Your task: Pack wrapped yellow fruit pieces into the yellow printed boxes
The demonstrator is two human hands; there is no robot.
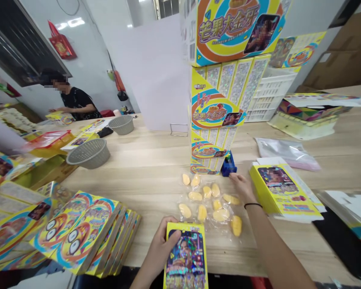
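The only view looks forward and down from the person's head across the tabletop. The left hand and right hand appear close, the back wall farther off.

Your light wood-grain table carries, just right of your 12 o'clock, a loose spread of clear-wrapped yellow pieces, with a tall stack of printed boxes behind them and a blue tape dispenser just beside its base. Between your 1 and 2 o'clock stand an open yellow box and, beyond it, a flat clear bag. At your 11 sit two grey baskets; at your 10, a leaning row of boxes.
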